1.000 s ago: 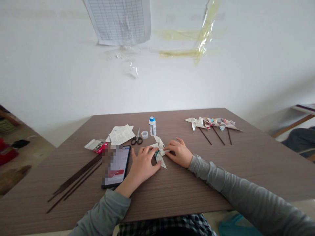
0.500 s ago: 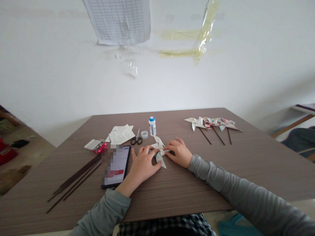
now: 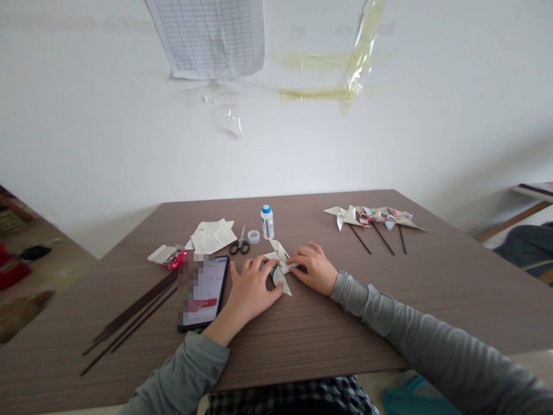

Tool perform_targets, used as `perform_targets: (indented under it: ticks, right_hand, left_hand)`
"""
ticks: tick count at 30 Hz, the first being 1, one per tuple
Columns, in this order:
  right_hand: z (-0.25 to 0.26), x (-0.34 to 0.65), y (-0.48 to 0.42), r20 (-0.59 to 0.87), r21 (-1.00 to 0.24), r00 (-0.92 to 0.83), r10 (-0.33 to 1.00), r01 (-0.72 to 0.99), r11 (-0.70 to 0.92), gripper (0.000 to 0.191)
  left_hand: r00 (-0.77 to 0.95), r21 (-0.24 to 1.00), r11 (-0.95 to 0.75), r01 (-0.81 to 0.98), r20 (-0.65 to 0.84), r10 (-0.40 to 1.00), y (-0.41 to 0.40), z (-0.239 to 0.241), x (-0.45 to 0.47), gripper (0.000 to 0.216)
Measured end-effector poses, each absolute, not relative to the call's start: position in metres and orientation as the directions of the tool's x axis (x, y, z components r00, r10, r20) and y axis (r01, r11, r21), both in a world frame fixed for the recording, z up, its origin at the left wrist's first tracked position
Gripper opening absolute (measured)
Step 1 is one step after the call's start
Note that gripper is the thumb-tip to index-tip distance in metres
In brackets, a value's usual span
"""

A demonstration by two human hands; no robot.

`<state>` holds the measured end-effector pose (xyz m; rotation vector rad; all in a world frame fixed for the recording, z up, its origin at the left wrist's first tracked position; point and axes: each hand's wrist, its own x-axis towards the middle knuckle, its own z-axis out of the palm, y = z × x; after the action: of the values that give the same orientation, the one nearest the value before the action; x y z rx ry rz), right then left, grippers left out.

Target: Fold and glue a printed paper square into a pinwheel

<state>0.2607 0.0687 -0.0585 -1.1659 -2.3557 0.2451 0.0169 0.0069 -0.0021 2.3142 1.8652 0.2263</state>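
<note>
A folded paper pinwheel (image 3: 283,283), printed with text, lies on the table between my hands. My left hand (image 3: 253,286) presses on its left side, with the index finger near the centre and the thumb at the lower blade. On the right, my right hand (image 3: 317,270) has its fingers closed on the edge of another blade. The fingers partly cover the pinwheel's middle. Just behind it stand a white glue bottle (image 3: 268,223) with a blue cap, a small round plastic ring or cap (image 3: 253,237) and black-handled scissors (image 3: 240,246).
Left of my hands are a phone (image 3: 211,294), thin dark sticks (image 3: 138,305), a small red-and-white box (image 3: 169,257) and printed paper sheets (image 3: 213,236). Several-bladed pinwheels on sticks (image 3: 345,217) lie at the back right. The wall (image 3: 302,150) bounds the table's far side.
</note>
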Motion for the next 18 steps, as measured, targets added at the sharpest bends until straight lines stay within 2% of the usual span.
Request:
perform_targets:
  ticks: [6, 13, 18]
  right_hand:
    - [-0.06, 0.2614, 0.0696, 0.364, -0.358, -0.505, 0.783, 0.7, 0.618, 0.016]
    - [-0.0599, 0.2611, 0.0696, 0.367, -0.364, -0.503, 0.782, 0.696, 0.619, 0.015]
    - [-0.0593, 0.2607, 0.0687, 0.348, -0.372, -0.499, 0.794, 0.704, 0.605, 0.015]
  left_hand:
    - [0.214, 0.233, -0.215, 0.948, 0.027, 0.976, 0.0075, -0.0027, 0.0169, 0.065]
    - [0.226, 0.218, -0.227, 0.949, 0.03, 0.974, 0.0087, -0.0052, 0.0154, 0.055]
    - [0.227, 0.206, -0.229, 0.951, 0.033, 0.973, 0.0085, -0.006, 0.0161, 0.055]
